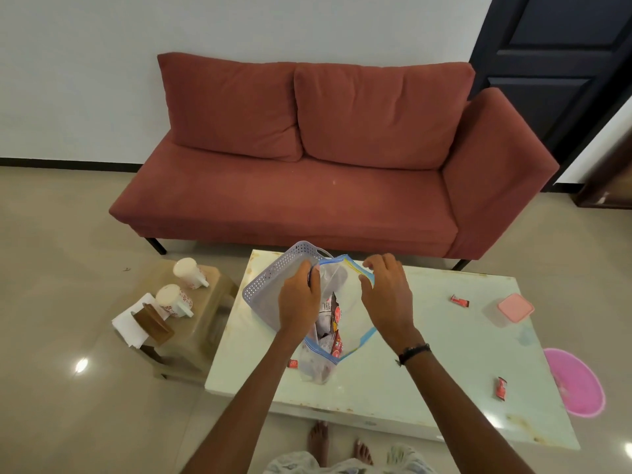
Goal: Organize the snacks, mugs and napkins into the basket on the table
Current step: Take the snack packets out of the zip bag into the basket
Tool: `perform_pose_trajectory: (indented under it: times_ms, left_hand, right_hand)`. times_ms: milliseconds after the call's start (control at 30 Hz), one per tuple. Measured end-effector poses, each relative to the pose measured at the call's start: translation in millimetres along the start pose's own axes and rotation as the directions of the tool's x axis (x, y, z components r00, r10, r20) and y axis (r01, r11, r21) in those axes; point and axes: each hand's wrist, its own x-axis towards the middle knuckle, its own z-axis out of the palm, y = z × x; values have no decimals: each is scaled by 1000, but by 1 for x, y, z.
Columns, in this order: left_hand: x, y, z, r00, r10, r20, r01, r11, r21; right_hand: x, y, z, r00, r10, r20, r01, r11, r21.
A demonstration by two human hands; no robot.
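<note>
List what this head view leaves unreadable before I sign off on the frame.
- Basket interior: covered by the left hand and zip bag.
- Snack packets in the bag: labels blurred, count unclear.
- Loose packets on the table: print too small.
- Mugs on the side stool: upside down, insides hidden.
- Pink-lidded container: contents hidden by its lid.

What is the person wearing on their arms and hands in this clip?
Both forearms are bare, with no sleeves in view and no gloves. The left hand has nothing on it. The right hand has a dark beaded bracelet at the wrist.
</note>
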Motion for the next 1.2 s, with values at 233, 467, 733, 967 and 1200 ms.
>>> perform_pose_trajectory:
  times_ms: [233,467,733,967,1200]
  left_hand:
    - [-10,-1,-2,999,-21,-38,21,1000,6]
    - [-19,2,-3,995,-38,-97,33,998,-52]
    - [-18,-3,-3,987,-90,-133,78,992,-95]
    - [2,-28,1,957,-258,-136,236,959,-160]
    - [35,-38,1,928,-346,-141,310,923,-230]
  right_hand:
    - [-4,-12,58,817,174,550,-122,984,-131]
    - [0,2,104,715,328,618,-280,943,-177]
    - [-2,0,114,790,285,543,-209,958,-198]
    - [24,-23,83,873,13,488,118,964,-237]
    - [52,-46,35,872,-331,360,405,902,-152]
